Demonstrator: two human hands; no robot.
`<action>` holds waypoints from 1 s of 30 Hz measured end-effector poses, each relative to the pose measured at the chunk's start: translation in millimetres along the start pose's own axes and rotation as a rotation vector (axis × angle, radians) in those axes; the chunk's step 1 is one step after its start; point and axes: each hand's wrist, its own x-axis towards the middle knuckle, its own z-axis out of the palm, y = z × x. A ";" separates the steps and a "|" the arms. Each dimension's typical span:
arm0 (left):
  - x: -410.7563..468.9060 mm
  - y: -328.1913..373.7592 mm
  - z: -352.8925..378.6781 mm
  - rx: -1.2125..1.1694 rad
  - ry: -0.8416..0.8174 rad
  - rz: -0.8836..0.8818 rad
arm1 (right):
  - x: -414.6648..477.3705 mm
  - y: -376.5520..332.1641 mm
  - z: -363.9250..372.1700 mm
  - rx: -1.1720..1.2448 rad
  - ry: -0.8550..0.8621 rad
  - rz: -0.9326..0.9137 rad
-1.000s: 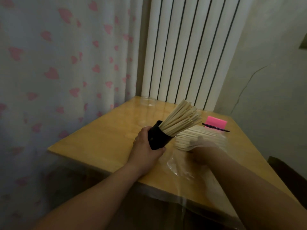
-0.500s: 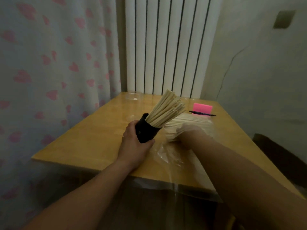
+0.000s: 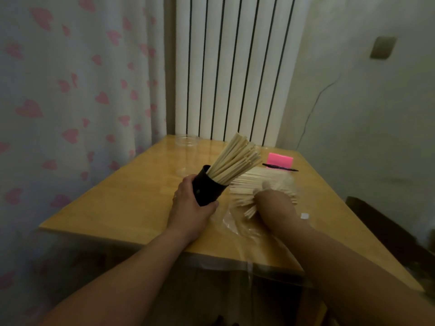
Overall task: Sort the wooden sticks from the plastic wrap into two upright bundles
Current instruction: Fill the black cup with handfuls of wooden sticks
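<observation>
My left hand (image 3: 190,205) is curling its fingers round a tilted black cylindrical cup (image 3: 208,187) of pale wooden sticks (image 3: 235,161). Just right of the cup, my right hand (image 3: 270,196) is lying among loose sticks (image 3: 249,182) on clear plastic wrap (image 3: 235,223); I cannot tell how its fingers lie.

One camera sits on the person's head. It looks forward and down at the tabletop (image 3: 122,203), close by, facing the radiator (image 3: 235,67) behind it.

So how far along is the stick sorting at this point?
Partly done. One bundle of sticks stands in the black cup, which the left hand grips, tilted. In hand: the right hand is in the loose pile lying on the plastic wrap; its grasp is unclear. Left: much of that pile, and no second upright bundle shows yet.
</observation>
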 end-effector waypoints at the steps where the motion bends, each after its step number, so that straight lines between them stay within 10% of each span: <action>1: -0.3 0.6 -0.3 0.003 0.001 -0.002 | -4.0 2.8 -0.1 -0.013 0.014 -0.008; 15: -0.4 0.3 -0.9 -0.012 -0.009 -0.018 | -53.0 26.0 -14.8 0.064 0.375 -0.123; 21: -0.6 2.8 -1.4 0.002 -0.011 -0.014 | -60.9 33.5 -78.9 0.737 0.564 0.009; 30: -1.9 3.8 -1.6 0.030 -0.019 -0.001 | -42.2 22.5 -113.4 1.817 0.207 0.197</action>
